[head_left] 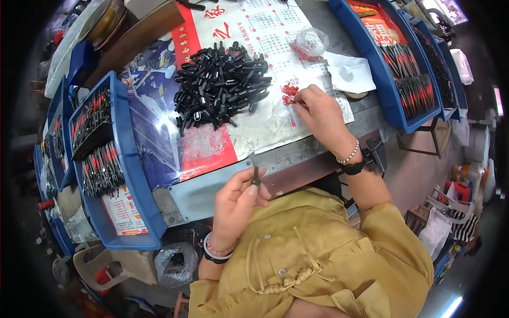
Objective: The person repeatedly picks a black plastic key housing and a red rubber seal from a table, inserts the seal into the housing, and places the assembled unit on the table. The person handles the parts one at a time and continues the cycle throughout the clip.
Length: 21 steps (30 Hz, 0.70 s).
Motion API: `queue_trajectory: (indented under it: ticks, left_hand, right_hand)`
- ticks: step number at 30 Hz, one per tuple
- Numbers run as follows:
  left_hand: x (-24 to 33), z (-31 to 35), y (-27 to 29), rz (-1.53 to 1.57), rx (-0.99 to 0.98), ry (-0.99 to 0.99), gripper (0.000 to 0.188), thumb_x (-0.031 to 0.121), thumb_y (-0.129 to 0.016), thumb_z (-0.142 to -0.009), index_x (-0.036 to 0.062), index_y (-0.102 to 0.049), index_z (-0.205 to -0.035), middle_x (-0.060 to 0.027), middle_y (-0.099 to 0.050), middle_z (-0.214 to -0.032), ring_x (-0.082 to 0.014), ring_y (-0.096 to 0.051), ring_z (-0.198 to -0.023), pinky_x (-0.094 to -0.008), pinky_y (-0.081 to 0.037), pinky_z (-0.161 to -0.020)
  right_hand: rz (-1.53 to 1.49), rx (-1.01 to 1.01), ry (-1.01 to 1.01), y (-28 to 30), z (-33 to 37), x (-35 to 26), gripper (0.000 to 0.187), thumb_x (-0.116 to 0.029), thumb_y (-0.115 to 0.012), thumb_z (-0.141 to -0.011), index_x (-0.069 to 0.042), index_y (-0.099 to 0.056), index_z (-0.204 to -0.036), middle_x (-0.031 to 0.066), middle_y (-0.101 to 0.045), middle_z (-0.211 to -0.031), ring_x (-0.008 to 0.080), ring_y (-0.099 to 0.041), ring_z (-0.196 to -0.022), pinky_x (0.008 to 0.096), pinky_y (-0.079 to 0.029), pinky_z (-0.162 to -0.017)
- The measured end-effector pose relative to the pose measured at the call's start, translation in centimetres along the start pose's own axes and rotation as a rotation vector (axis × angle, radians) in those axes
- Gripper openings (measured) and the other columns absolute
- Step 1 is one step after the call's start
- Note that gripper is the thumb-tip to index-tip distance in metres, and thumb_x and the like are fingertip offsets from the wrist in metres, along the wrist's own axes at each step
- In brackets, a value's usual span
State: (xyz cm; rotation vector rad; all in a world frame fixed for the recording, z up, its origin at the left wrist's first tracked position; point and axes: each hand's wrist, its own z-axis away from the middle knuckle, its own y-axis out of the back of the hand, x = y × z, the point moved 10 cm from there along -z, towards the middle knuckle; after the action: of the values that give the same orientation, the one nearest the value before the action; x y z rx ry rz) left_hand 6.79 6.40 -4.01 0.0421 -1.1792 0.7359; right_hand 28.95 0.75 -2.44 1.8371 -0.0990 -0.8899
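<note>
Since blue trays flank the crowded bench (286,152), a knocked rim could spill them. Left tray (139,183): rows of black-and-red parts (101,164). Right tray (375,63): similar rows, orange-red packet (379,24). Black pile (220,87) between, loose; a forearm brush could scatter it. Clear bag (312,41), red bits seemingly inside. Left hand (236,199) pinches one black piece (256,177) near bench edge; slack grip could drop it. Right hand (321,114), fingertips drawn together at red pieces (289,91); cannot tell if gripping any.
</note>
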Motion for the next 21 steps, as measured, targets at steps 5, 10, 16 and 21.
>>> queue_trajectory:
  ticks: [5,10,16,21]
  left_hand:
    - [0.1,0.1,0.2,0.230,-0.085,0.015,0.024,0.008,-0.045,-0.096,-0.0024,-0.051,-0.117,-0.0064,-0.060,-0.089,-0.0110,-0.057,-0.078,-0.0248,-0.048,-0.075]
    - [0.2,-0.1,-0.2,0.282,-0.097,-0.006,0.021,0.008,-0.046,-0.097,-0.0012,-0.051,-0.115,-0.0089,-0.062,-0.094,-0.0131,-0.060,-0.083,-0.0265,-0.050,-0.077]
    - [0.1,-0.3,-0.5,0.335,-0.106,0.040,0.022,0.010,-0.046,-0.098,-0.0014,-0.051,-0.116,-0.0110,-0.063,-0.097,-0.0141,-0.062,-0.081,-0.0269,-0.051,-0.076]
    - [-0.3,-0.5,-1.3,0.323,-0.122,0.076,0.027,0.016,-0.055,-0.095,-0.0012,-0.049,-0.115,-0.0136,-0.063,-0.092,-0.0153,-0.062,-0.073,-0.0241,-0.050,-0.068]
  right_hand:
    - [0.061,-0.035,0.059,-1.0,-0.8,-0.4,0.008,-0.008,-0.060,-0.079,-0.002,-0.055,-0.080,0.0148,-0.056,-0.080,0.0357,-0.059,-0.071,0.0433,-0.048,-0.063]
    - [-0.158,-0.107,0.009,-0.5,-0.9,0.4,0.008,-0.006,-0.060,-0.078,0.000,-0.057,-0.082,0.0161,-0.062,-0.078,0.0320,-0.062,-0.068,0.0358,-0.050,-0.062]
    - [-0.698,-0.025,-0.272,0.6,0.0,2.1,0.006,-0.002,-0.063,-0.081,0.003,-0.061,-0.085,0.0084,-0.067,-0.081,0.0112,-0.065,-0.072,0.0241,-0.051,-0.066]
    - [-1.002,-0.192,-0.323,-0.5,2.3,-1.3,0.008,0.000,-0.061,-0.085,0.005,-0.062,-0.091,0.0061,-0.066,-0.085,0.0111,-0.065,-0.078,0.0232,-0.052,-0.070]
